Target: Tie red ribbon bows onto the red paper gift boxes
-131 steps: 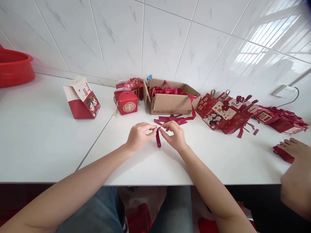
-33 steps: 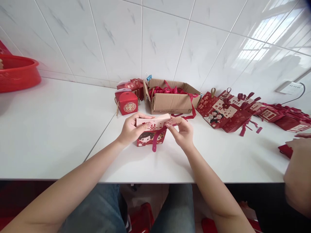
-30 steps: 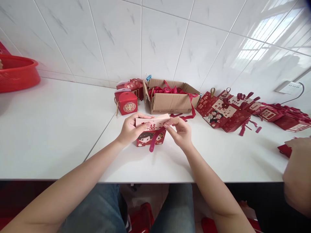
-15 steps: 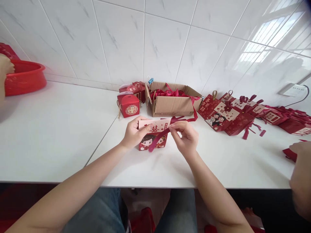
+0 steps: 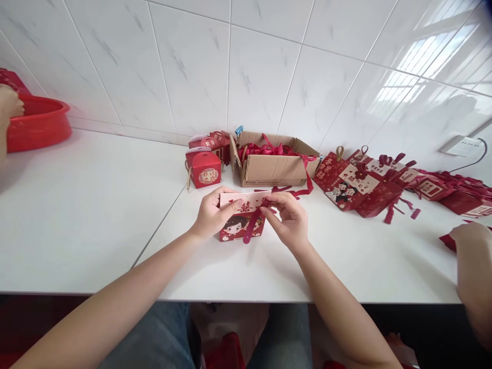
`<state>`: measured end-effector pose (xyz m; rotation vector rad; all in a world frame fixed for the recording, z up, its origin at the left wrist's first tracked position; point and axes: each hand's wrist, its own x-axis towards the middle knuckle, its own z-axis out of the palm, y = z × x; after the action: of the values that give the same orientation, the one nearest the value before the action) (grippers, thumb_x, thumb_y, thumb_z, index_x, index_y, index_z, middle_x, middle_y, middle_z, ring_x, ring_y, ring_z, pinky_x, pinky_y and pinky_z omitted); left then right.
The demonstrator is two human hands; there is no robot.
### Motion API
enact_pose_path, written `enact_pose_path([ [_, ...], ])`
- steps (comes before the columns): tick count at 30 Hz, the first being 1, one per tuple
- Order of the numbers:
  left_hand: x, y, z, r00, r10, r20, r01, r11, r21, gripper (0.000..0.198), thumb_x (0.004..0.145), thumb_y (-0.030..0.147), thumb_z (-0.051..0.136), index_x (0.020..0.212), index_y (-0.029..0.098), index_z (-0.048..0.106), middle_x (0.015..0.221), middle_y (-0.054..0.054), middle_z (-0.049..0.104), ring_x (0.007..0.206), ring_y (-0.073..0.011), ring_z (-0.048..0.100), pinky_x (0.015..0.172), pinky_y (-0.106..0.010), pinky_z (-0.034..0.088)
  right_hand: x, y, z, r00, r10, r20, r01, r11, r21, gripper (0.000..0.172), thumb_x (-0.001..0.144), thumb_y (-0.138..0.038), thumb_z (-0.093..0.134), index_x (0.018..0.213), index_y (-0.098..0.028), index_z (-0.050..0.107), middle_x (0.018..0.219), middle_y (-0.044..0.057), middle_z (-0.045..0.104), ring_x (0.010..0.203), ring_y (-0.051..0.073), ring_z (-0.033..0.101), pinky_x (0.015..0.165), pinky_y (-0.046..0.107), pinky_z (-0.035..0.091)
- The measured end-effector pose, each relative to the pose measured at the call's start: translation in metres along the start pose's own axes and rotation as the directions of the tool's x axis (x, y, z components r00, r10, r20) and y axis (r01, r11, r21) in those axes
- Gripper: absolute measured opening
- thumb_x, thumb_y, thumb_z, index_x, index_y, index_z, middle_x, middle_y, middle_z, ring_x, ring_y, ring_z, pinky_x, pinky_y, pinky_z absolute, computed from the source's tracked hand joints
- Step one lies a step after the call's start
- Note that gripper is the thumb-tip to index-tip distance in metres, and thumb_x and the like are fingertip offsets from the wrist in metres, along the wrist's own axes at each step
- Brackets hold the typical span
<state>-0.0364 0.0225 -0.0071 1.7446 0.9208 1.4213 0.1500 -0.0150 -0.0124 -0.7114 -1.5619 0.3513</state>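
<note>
In front of me on the white table stands a red and pale pink gift box [image 5: 233, 228] printed with cartoon faces. My left hand [image 5: 215, 210] grips its left side, thumb across the front and fingers behind. A dark red ribbon strap [image 5: 251, 225] hangs slantwise down the front of the box. My right hand [image 5: 288, 218] pinches the strap's upper part at the box's top right corner. Part of the strap and the box's right edge are hidden behind my right fingers.
Behind the gift box sits a cardboard box [image 5: 274, 171] of red ribbons. Small red boxes [image 5: 206, 170] stand left of it, and several finished-looking gift bags [image 5: 340, 184] lean at right. A red basin [image 5: 42, 125] and another person's hand [image 5: 474, 246] are at the sides.
My right hand has moved slightly left, closer against the box. The strap's free end has swung right and now hangs steeper. The other person's hand at right has shifted a little left.
</note>
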Motion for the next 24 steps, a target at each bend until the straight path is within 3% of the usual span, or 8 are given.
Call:
enact_pose_path([
  [4,-0.0001,0.0004,0.0000,1.000,-0.003,-0.005,0.003,1.000,0.015,0.025,0.073,0.039,0.071,0.081,0.017,0.062,0.075,-0.002,0.069,0.069,-0.0154,0.064,0.061,-0.023,0.051,0.0002,-0.0026,-0.0025,0.996,-0.010,0.093,0.010,1.000,0.006,0.033,0.086,-0.013,0.053,0.113,-0.028,0.063,0.107,0.007,0.061,0.102,0.019,0.061,0.081,0.035,0.058],
  [9,0.0002,-0.0004,-0.0002,1.000,0.012,0.001,-0.012,1.000,0.022,0.025,0.074,0.038,0.071,0.081,0.017,0.061,0.073,-0.001,0.067,0.067,-0.0140,0.063,0.060,-0.022,0.050,0.0001,-0.0061,-0.0025,0.986,-0.056,0.160,0.059,0.998,-0.012,0.037,0.085,-0.009,0.053,0.113,-0.029,0.064,0.102,0.006,0.063,0.090,0.017,0.063,0.068,0.030,0.057],
  [13,0.0003,-0.0010,-0.0004,1.000,0.023,-0.005,-0.023,0.999,0.026,0.023,0.075,0.037,0.070,0.081,0.017,0.062,0.072,-0.001,0.067,0.066,-0.0133,0.062,0.059,-0.022,0.049,-0.0011,-0.0046,-0.0007,0.989,-0.057,0.134,0.067,0.995,-0.072,0.031,0.083,-0.010,0.059,0.108,-0.027,0.067,0.098,0.006,0.065,0.086,0.016,0.064,0.067,0.029,0.058],
  [24,-0.0004,-0.0026,0.0003,0.998,0.063,0.018,-0.063,0.998,0.002,0.020,0.076,0.034,0.070,0.081,0.016,0.062,0.069,-0.001,0.067,0.061,-0.0123,0.061,0.055,-0.021,0.048,-0.0032,0.0000,0.0028,0.998,-0.067,0.002,0.066,0.990,-0.124,0.027,0.081,-0.009,0.061,0.101,-0.025,0.070,0.102,0.007,0.069,0.097,0.018,0.066,0.079,0.033,0.060],
])
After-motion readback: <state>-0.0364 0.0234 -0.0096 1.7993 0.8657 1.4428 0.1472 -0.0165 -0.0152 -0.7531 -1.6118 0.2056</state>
